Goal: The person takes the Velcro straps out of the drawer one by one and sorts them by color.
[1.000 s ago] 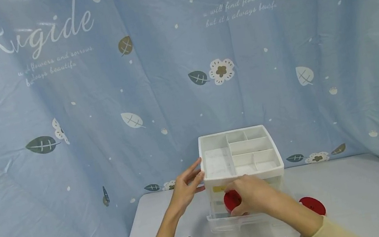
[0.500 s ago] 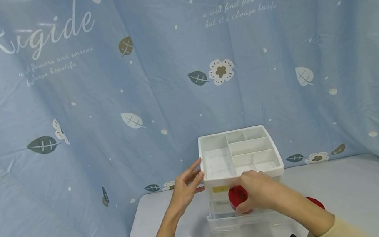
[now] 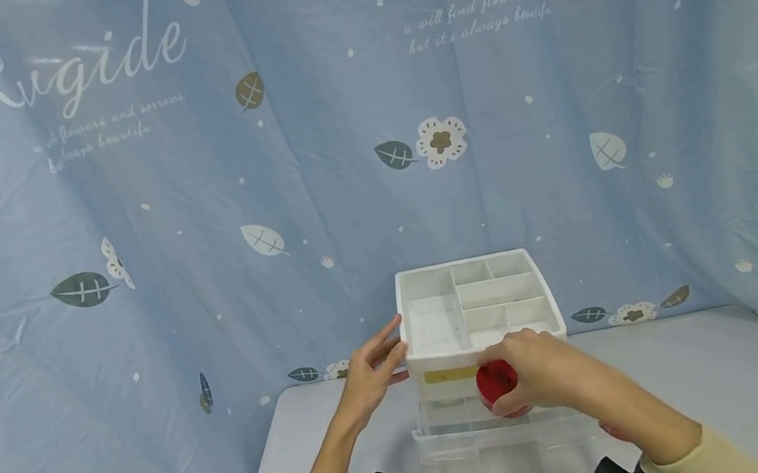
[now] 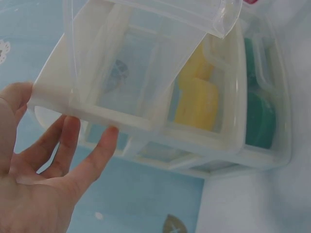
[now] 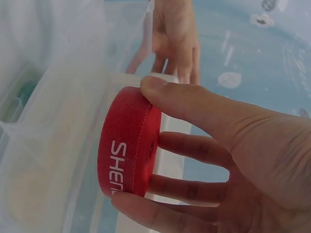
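My right hand (image 3: pixel 546 363) pinches a roll of red woven tape (image 5: pixel 127 141) with white lettering between thumb and fingers. In the head view the roll is in front of the white drawer cabinet (image 3: pixel 487 354), over a clear drawer (image 3: pixel 447 448) that is pulled out toward me. My left hand (image 3: pixel 366 376) rests its spread fingertips against the cabinet's left side, near the top edge. The left wrist view shows those fingers (image 4: pixel 99 153) nearly straight at the cabinet's edge. Part of a second red roll (image 3: pixel 614 430) shows beside my right forearm, which hides the rest.
The cabinet top is a tray with several divided compartments (image 3: pixel 436 324). Yellow pieces (image 4: pixel 197 104) and green pieces (image 4: pixel 260 119) show through the lower drawers. The cabinet stands on a white table (image 3: pixel 687 385), with a patterned blue curtain (image 3: pixel 334 151) behind.
My right hand has moved the held red roll rightward and slightly up across the cabinet front, uncovering more of the yellow strip. The forearm now covers more of the second roll. My left hand stays put.
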`<state>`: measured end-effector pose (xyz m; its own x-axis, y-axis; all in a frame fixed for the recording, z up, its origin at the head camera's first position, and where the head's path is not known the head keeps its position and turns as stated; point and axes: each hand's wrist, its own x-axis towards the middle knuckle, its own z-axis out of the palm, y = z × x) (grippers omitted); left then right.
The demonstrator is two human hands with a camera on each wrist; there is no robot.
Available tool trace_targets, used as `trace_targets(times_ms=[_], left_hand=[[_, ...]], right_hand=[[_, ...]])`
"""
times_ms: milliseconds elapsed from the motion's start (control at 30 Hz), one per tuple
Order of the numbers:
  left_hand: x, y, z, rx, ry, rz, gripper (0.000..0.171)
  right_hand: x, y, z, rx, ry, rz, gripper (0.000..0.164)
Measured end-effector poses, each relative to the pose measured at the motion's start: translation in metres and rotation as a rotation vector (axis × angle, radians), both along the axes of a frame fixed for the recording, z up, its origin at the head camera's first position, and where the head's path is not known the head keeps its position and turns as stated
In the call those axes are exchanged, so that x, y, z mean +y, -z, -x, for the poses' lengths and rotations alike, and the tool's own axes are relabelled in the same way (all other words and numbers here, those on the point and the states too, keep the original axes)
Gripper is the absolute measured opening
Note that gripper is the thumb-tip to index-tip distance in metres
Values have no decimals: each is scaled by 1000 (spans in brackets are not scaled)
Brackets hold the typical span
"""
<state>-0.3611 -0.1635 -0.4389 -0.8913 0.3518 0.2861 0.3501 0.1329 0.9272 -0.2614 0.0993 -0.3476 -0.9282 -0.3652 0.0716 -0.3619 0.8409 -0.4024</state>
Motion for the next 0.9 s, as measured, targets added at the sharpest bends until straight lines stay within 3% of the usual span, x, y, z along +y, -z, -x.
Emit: trace_targets(times_ms=[467, 900], left_hand=[[0, -1, 1, 9, 17, -6, 51], [-1, 0, 2, 4, 21, -7, 50]], right_hand=[[26, -9, -4, -45, 41, 10, 49], [53, -17, -3, -19, 59, -30, 53]])
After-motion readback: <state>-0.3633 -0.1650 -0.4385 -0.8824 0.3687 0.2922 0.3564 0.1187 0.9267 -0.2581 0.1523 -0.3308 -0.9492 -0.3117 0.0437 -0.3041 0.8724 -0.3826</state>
